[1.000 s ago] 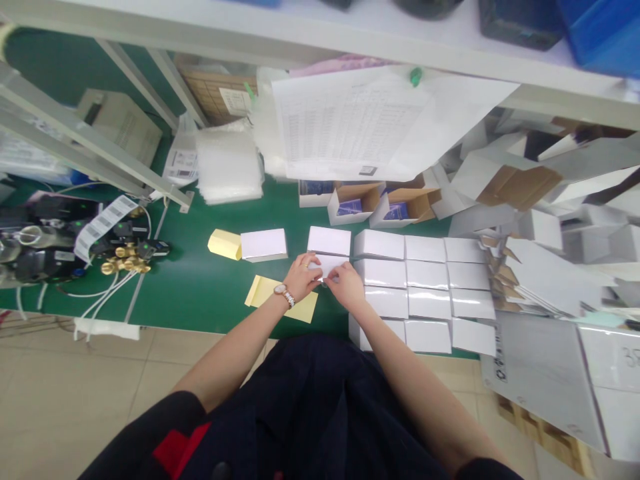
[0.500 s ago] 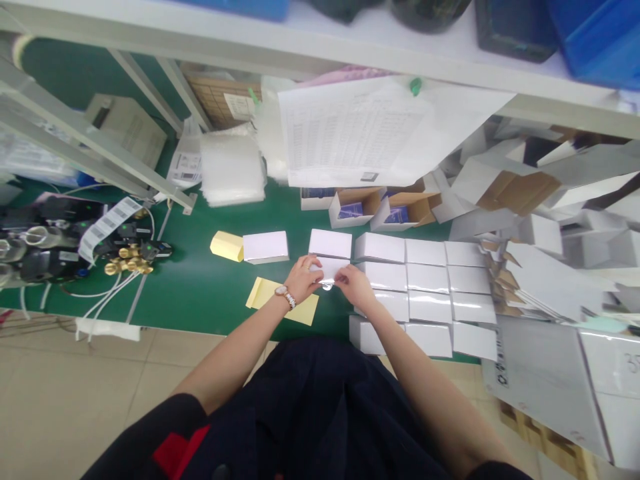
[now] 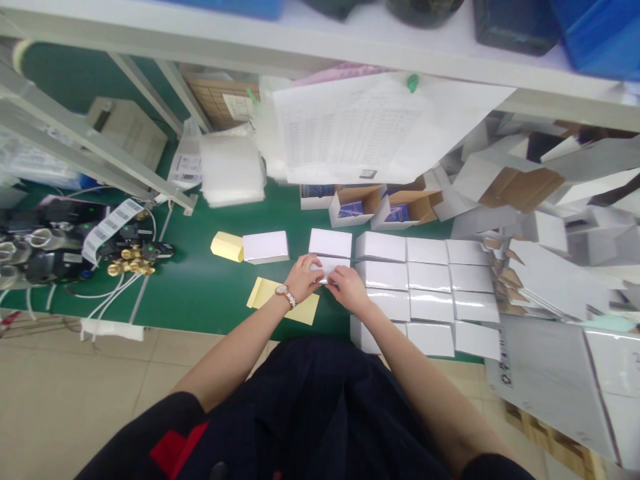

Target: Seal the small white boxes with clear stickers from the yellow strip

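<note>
Both my hands meet over a small white box (image 3: 327,265) on the green table (image 3: 200,287). My left hand (image 3: 303,277), with a watch at the wrist, curls its fingers on the box's left side. My right hand (image 3: 346,287) pinches at the box's near right edge. Another white box (image 3: 329,242) lies just behind it. A block of closed white boxes (image 3: 425,290) in rows lies right beside my right hand.
A yellow paper sheet (image 3: 265,293) lies under my left wrist. A lone white box (image 3: 265,246) and a yellow pad (image 3: 226,245) lie to the left. Open cartons (image 3: 380,203) stand behind; flat cartons (image 3: 550,267) pile up on the right. Brass fittings (image 3: 127,261) and cables lie far left.
Both hands stay on the small white box. My right hand's fingers have shifted slightly along its near edge.
</note>
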The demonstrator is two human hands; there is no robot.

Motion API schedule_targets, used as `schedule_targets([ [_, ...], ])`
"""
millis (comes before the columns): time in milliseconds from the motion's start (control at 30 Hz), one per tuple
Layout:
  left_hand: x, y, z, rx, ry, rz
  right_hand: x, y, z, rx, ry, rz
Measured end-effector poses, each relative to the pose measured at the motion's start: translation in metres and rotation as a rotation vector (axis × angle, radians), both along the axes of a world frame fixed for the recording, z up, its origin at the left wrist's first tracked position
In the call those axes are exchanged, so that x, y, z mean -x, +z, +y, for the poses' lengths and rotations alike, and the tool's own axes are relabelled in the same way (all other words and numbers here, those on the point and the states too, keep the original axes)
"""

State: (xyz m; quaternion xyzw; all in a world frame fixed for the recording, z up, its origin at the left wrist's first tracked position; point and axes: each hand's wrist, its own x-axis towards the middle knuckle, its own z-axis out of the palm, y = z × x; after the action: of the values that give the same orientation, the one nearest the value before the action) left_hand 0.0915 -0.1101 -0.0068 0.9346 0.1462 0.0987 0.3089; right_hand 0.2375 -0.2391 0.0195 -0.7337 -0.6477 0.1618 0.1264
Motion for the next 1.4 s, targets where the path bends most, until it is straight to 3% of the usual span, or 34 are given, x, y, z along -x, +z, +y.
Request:
schedule_targets([
  [167, 0.0, 0.0, 0.001, 0.022, 0.002, 0.0, 0.005, -0.002, 0.001, -0.023, 0.027, -0.045],
  [333, -0.001, 0.0, 0.001, 0.019, -0.014, 0.016, 0.005, -0.003, -0.002, -0.004, -0.038, -0.096],
  [467, -0.001, 0.002, 0.002, 0.021, -0.004, 0.032, 0.009, 0.001, 0.005, 0.005, 0.014, -0.069],
  [700, -0.001, 0.007, 0.002, 0.003, -0.026, 0.045, -0.001, 0.004, -0.004, 0.045, -0.023, -0.111],
  [900, 0.0, 0.011, 0.0, -0.029, -0.011, 0.085, 0.011, 0.006, 0.009, 0.077, 0.081, -0.108],
  [1033, 0.019, 0.015, 0.002, -0.059, -0.01, 0.117, 0.027, 0.004, 0.013, 0.068, 0.129, -0.079],
  [1200, 0.07, 0.022, 0.012, -0.108, 0.086, 0.195, 0.068, 0.001, 0.037, 0.009, 0.242, -0.014],
  [1300, 0.095, 0.029, 0.022, -0.152, 0.216, 0.273, 0.091, 0.006, 0.063, -0.017, 0.27, 0.019],
  [1400, 0.104, 0.032, 0.033, -0.229, 0.379, 0.308, 0.089, 0.016, 0.081, -0.045, 0.23, 0.064],
])
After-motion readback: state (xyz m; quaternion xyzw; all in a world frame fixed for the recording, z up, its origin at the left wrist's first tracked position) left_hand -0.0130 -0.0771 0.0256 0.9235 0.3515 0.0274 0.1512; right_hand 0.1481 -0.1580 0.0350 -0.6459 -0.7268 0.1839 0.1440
